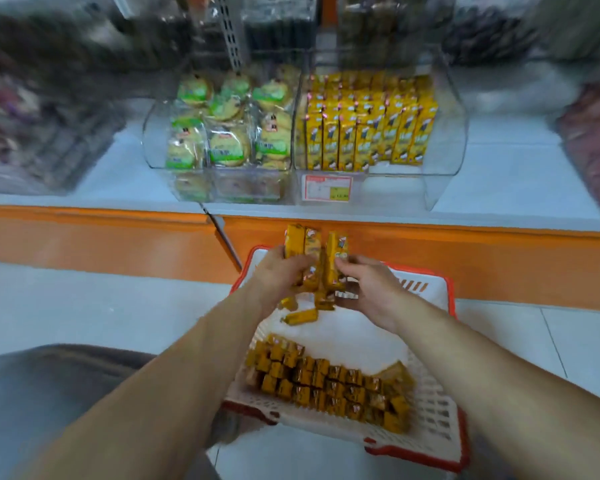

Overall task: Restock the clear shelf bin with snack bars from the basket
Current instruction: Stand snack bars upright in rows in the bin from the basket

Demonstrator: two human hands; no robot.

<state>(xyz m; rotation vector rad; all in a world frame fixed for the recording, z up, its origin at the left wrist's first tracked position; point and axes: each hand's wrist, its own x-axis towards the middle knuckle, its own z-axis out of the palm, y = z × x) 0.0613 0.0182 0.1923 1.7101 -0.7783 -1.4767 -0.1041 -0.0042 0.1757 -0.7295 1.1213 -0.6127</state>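
Observation:
Both my hands hold a bunch of yellow snack bars (pixel 316 252) upright above the white and red basket (pixel 430 434). My left hand (pixel 280 276) grips the left side of the bunch and my right hand (pixel 369 287) grips the right side. Two loose bars (pixel 300 317) hang or fall just below the bunch. Several more yellow bars (pixel 326 381) stand packed in the near part of the basket. On the shelf ahead, the clear shelf bin (pixel 440 174) holds rows of the same yellow bars (pixel 364 123) on its left, with bare room on its right.
A second clear bin (pixel 153 140) with green-labelled round cakes (pixel 227 133) stands left of the yellow bars. A red price tag (pixel 327 188) sits on the bin front. The white shelf has an orange front edge (pixel 118 220). Blurred packaged goods flank both sides.

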